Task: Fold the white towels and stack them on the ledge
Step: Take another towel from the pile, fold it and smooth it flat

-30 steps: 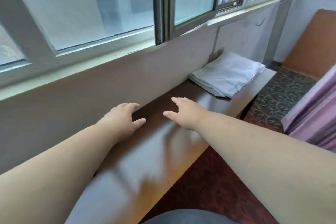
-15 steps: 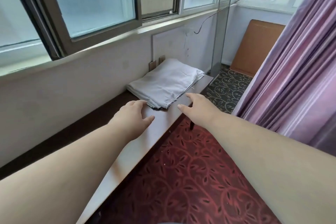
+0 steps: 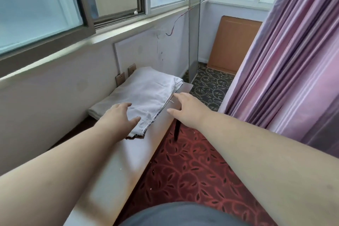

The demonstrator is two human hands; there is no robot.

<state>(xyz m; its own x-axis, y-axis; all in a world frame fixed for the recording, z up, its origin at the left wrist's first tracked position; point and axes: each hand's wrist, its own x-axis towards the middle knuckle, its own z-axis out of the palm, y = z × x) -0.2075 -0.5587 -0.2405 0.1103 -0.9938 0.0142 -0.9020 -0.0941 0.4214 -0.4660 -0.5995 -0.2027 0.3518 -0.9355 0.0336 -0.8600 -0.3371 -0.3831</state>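
Running along the wall under the windows, a brown ledge [image 3: 128, 154] is carrying a stack of white towels [image 3: 146, 90] at its far end. They are lying folded flat, layered edges and a few loose threads showing along the near side. The left hand [image 3: 119, 115] is resting on the stack's near corner, fingers spread and loose. The right hand [image 3: 185, 106] is reaching beside the stack's edge, fingers extended, gripping nothing.
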